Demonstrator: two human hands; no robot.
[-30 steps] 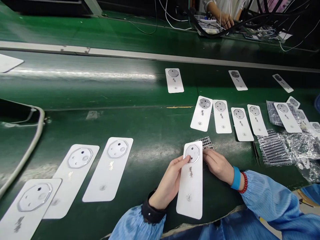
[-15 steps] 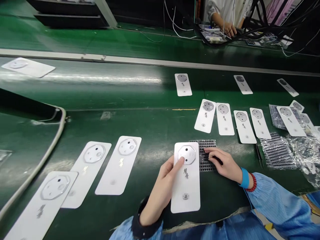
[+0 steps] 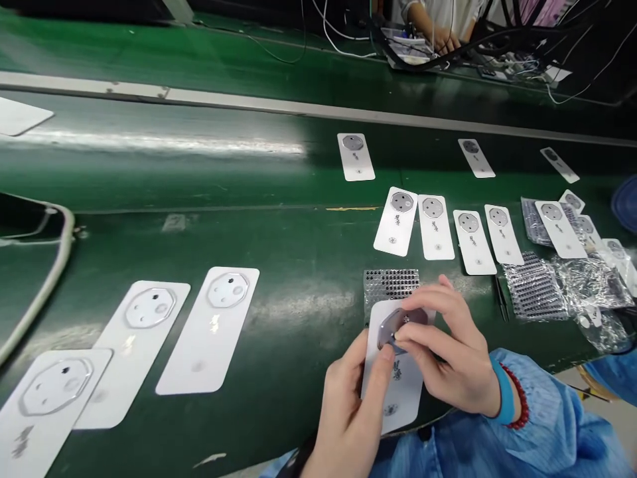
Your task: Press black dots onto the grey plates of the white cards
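My left hand holds a long white card from below, with its thumb on the card's face. My right hand sits over the card's upper end, its fingertips pinching or pressing a grey octagonal disc. The fingers hide part of the disc, so I cannot tell whether it is seated on the card. Just beyond the card lies a perforated sheet of small dark parts. A pair of fine tweezers lies to the right of my right hand.
Several white cards with octagonal windows lie on the green conveyor belt, left and ahead. More stand in a row beyond my hands, beside plastic-wrapped sheets. A co-worker's hand works among cables across the belt.
The card has moved nearer me and tilted, leaving the perforated sheet uncovered. My right hand has left the sheet and now pinches the grey disc over the card.
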